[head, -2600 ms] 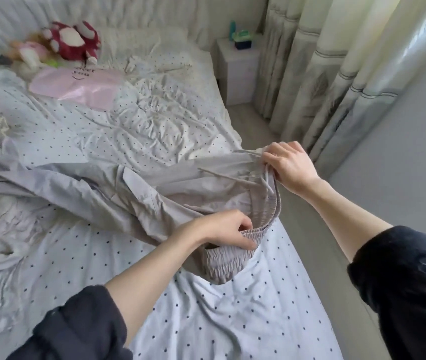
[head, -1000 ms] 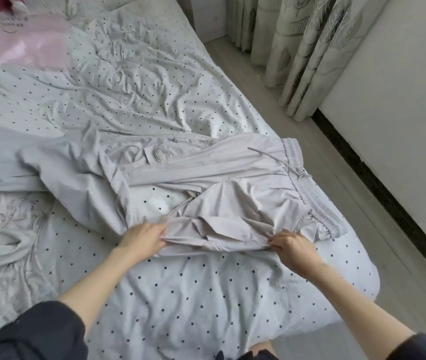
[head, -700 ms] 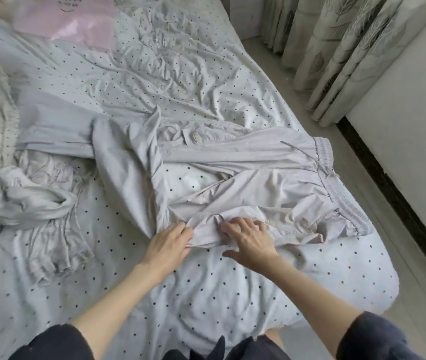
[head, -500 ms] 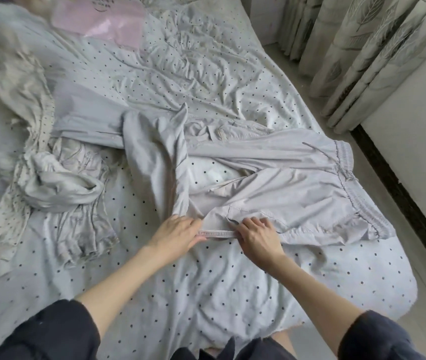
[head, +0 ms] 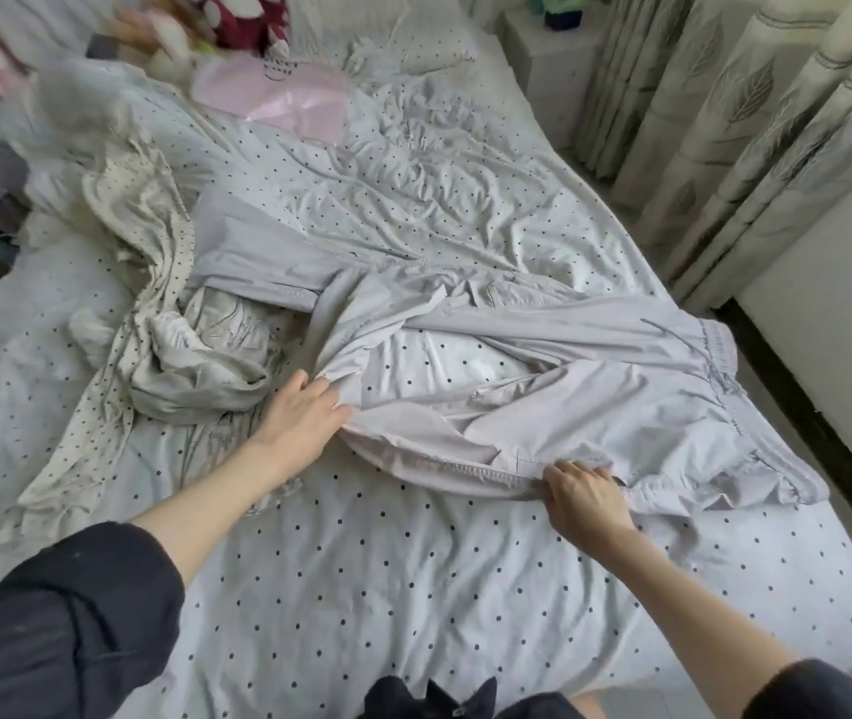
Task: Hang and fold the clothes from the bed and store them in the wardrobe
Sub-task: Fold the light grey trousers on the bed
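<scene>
- Head view: we have the grey trousers [head: 559,355] spread across the polka-dot bed [head: 387,589], waistband toward the wall side, legs running off to our left. They lie flat here because, as we judge it, we are straightening them for folding.
- Our right hand [head: 582,498] pinches the near seam of the lower leg between curled fingers and thumb, pulling that edge toward us so the cloth draws taut.
- Our left hand [head: 304,415] lies on the same leg farther along, where the fabric bunches. Its fingers reach forward against the cloth; we cannot tell whether they nip a fold or merely press it, since the fingertips are sunk in the creases.
- The two hands are well apart along one edge, which suits stretching out a wrinkled hem line. The upper leg crosses over and is twisted, so we judge it is not yet aligned with the lower one.
- A crumpled pile of other clothes [head: 169,334] lies just beside our left hand, touching the far ends of the trousers; it seems to wait its turn.
- A pink item [head: 284,98] lies near the head of the bed, well apart.
- Hard to make out: the upper left corner is blurred, so the soft toys [head: 237,23] there are only shapes. The trouser cuffs are hidden under the pile. No wardrobe shows. The nightstand [head: 543,49] is cut off at the top edge, and the curtains [head: 725,121] hide whatever is behind them.
</scene>
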### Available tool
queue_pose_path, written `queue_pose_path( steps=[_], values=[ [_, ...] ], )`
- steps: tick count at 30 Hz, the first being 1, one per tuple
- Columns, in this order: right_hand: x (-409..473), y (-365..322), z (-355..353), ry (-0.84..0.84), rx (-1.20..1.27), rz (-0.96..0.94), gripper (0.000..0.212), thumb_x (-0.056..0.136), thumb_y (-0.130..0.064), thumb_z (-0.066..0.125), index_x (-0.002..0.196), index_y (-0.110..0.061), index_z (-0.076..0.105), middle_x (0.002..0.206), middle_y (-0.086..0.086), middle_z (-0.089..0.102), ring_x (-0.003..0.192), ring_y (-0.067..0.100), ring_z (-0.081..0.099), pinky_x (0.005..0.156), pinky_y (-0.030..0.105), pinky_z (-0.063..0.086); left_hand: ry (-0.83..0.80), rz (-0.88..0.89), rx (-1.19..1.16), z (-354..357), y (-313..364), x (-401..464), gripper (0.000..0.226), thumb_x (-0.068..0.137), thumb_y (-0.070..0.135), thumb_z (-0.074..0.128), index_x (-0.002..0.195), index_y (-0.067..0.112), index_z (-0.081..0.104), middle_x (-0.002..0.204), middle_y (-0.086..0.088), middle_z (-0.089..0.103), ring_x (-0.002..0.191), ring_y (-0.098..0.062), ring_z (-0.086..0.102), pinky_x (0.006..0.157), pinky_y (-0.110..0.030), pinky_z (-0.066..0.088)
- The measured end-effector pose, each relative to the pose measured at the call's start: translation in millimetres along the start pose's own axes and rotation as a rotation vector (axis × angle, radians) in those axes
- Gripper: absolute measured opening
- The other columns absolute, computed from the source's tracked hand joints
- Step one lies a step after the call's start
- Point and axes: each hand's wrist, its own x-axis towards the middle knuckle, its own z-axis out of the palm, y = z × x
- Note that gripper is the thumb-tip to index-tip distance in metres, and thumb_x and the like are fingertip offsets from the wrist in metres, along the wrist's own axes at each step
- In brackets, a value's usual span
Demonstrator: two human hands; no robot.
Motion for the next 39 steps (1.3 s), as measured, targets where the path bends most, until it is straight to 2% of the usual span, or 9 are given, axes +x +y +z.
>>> queue_pose_path(
  steps=[3, 5, 11, 19, 24, 27, 31, 34, 39],
  values=[
    [18, -32, -6, -0.028, 0.1, -0.048, 0.034, 0.093, -0.043, 0.045, 0.118, -0.021, 0.049, 0.12, -0.004, 0.055, 0.117, 0.018, 0.049, 0.091, 0.032, 0.034, 0.275, 0.06, -0.052, -12, 1, -19, 0.02, 0.056, -0.005, 0.067, 0.067, 0.012, 0.066, 0.076, -0.008, 0.067, 0.066, -0.022, 0.062, 0.065, -0.032, 0.047],
    [32, -62, -18, -0.018, 0.208, -0.125, 0.042, 0.091, -0.049, 0.048, 0.123, -0.023, 0.048, 0.123, -0.005, 0.054, 0.118, 0.018, 0.048, 0.093, 0.032, 0.031, 0.32, 0.046, -0.066, -21, 3, -26, 0.019, 0.056, -0.003, 0.07, 0.064, 0.014, 0.066, 0.066, -0.002, 0.063, 0.059, -0.021, 0.06, 0.065, -0.032, 0.046],
    [53, -115, -54, 0.252, 0.383, -0.369, 0.027, 0.092, -0.025, 0.043, 0.083, -0.008, 0.062, 0.083, 0.01, 0.063, 0.084, 0.031, 0.06, 0.081, 0.036, 0.032, 0.389, -0.012, -0.096, -34, -3, -25, 0.026, 0.053, -0.001, 0.08, 0.07, 0.014, 0.068, 0.065, 0.002, 0.065, 0.06, -0.019, 0.059, 0.072, -0.031, 0.048],
    [35, -102, -63, 0.296, 0.363, -0.464, 0.013, 0.074, -0.005, 0.069, 0.064, -0.005, 0.06, 0.063, 0.01, 0.058, 0.055, 0.031, 0.058, 0.055, 0.025, 0.031, -0.162, -0.249, 0.117, 4, -47, -85, 0.037, 0.088, 0.008, 0.046, 0.119, 0.023, 0.059, 0.114, 0.004, 0.064, 0.121, -0.02, 0.043, 0.109, -0.046, 0.015],
    [16, -135, -41, 0.28, 0.262, -0.534, 0.024, 0.061, -0.009, 0.083, 0.058, -0.01, 0.06, 0.056, 0.003, 0.056, 0.047, 0.023, 0.057, 0.039, 0.02, 0.035, -0.116, -0.345, 0.213, 39, -33, -126, 0.025, 0.069, 0.014, 0.069, 0.094, 0.021, 0.072, 0.085, 0.002, 0.066, 0.094, -0.02, 0.059, 0.096, -0.044, 0.03],
    [9, -153, -25, 0.264, 0.186, -0.509, 0.029, 0.054, -0.009, 0.088, 0.057, -0.012, 0.059, 0.056, 0.002, 0.055, 0.047, 0.021, 0.057, 0.034, 0.021, 0.034, -0.132, -0.428, 0.168, 62, -34, -148, 0.032, 0.084, 0.013, 0.05, 0.113, 0.021, 0.062, 0.104, 0.004, 0.062, 0.109, -0.021, 0.051, 0.102, -0.043, 0.025],
    [-9, -182, 0, 0.126, 0.123, -0.345, 0.007, 0.075, -0.008, 0.07, 0.077, -0.009, 0.064, 0.076, 0.008, 0.061, 0.071, 0.028, 0.064, 0.053, 0.031, 0.048, -0.213, -0.466, 0.136, 85, -48, -185, 0.037, 0.09, 0.01, 0.04, 0.123, 0.02, 0.052, 0.117, 0.003, 0.057, 0.118, -0.023, 0.041, 0.105, -0.042, 0.022],
    [-19, -199, 11, -0.181, -0.026, -0.177, 0.025, 0.09, -0.014, 0.045, 0.111, -0.016, 0.058, 0.114, 0.004, 0.058, 0.11, 0.025, 0.055, 0.081, 0.032, 0.045, -0.362, -0.578, -0.006, 105, -30, -209, 0.036, 0.09, 0.01, 0.041, 0.122, 0.018, 0.054, 0.119, 0.003, 0.059, 0.116, -0.021, 0.043, 0.1, -0.039, 0.024],
    [-26, -216, 9, -0.508, -0.152, -0.089, 0.031, 0.091, -0.018, 0.047, 0.121, -0.018, 0.058, 0.125, 0.005, 0.058, 0.116, 0.025, 0.055, 0.089, 0.033, 0.045, -0.698, -0.692, -0.349, 152, 18, -250, 0.045, 0.093, 0.019, 0.041, 0.138, 0.022, 0.039, 0.135, 0.004, 0.048, 0.123, -0.015, 0.047, 0.095, -0.033, 0.032]
  ],
)
